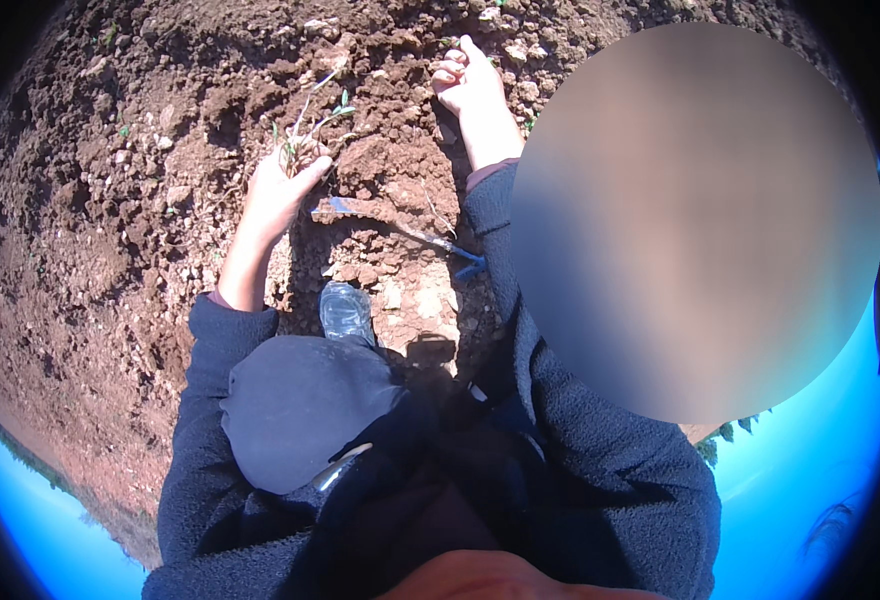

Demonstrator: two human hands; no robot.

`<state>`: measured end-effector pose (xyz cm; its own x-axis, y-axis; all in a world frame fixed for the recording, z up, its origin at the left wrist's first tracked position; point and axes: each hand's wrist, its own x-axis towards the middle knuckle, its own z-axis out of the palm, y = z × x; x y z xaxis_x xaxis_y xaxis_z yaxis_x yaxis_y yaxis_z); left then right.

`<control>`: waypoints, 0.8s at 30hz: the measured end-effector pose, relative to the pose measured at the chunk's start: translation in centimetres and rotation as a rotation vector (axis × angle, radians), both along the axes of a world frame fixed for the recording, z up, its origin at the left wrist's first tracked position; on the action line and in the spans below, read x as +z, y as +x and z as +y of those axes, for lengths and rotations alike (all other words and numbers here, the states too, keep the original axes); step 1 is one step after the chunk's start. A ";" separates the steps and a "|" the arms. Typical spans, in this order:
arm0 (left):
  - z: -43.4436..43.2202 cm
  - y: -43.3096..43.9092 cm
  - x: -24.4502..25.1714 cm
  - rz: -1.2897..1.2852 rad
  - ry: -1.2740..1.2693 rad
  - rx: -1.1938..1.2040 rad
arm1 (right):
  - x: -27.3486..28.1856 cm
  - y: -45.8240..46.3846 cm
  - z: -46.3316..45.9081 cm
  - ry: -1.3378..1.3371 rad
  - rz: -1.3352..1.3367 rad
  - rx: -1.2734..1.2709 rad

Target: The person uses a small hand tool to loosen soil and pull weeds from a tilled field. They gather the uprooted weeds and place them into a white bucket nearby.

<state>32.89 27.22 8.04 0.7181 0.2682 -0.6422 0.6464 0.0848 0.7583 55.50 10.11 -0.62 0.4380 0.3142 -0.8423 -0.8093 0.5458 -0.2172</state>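
My left hand (282, 184) is closed around a small bunch of thin-stemmed green seedlings (305, 135), whose pale stems and few leaves stick out past the fingers. Farther out to the right, my right hand (473, 82) is low over the broken soil, its fingers curled and the thumb pointing away from me. Bits of green leaf show beside its fingertips; whether the fingers pinch them cannot be made out. Between my forearms a soil-caked hand tool (417, 232) lies on the ground, with a flat blade to the left and a blue handle end near my right sleeve.
Loose reddish-brown soil (109, 247) with clods and pale stones spreads all around. My shoe (346, 311) and bent knee (305, 405) are below the tool. A large blurred round patch (695, 225) hides the area right of my right arm.
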 end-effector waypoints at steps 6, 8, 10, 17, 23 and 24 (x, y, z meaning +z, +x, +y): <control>0.2 -0.1 -0.3 -0.010 0.012 -0.012 | -0.9 0.4 0.3 -0.038 0.000 -0.040; 0.2 -0.2 -0.3 -0.012 -0.002 -0.010 | -1.1 0.2 0.1 -0.063 -0.048 0.010; 0.2 -0.3 -0.5 -0.023 0.023 -0.018 | -1.2 -0.1 -0.1 -0.026 -0.043 0.026; 0.1 -0.4 -0.9 -0.017 -0.014 0.007 | -1.0 -1.1 -1.3 0.028 -0.037 0.064; 0.0 -0.3 -0.6 -0.040 -0.025 0.013 | -0.7 -1.6 -2.3 0.052 -0.037 0.079; 0.0 -0.3 -0.6 -0.034 -0.008 0.010 | -0.7 -1.7 -2.5 0.059 -0.043 0.083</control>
<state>32.63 27.21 7.47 0.7369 0.2704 -0.6196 0.6196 0.0967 0.7790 53.81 7.63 -1.28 0.4436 0.3994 -0.8023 -0.8428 0.4903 -0.2220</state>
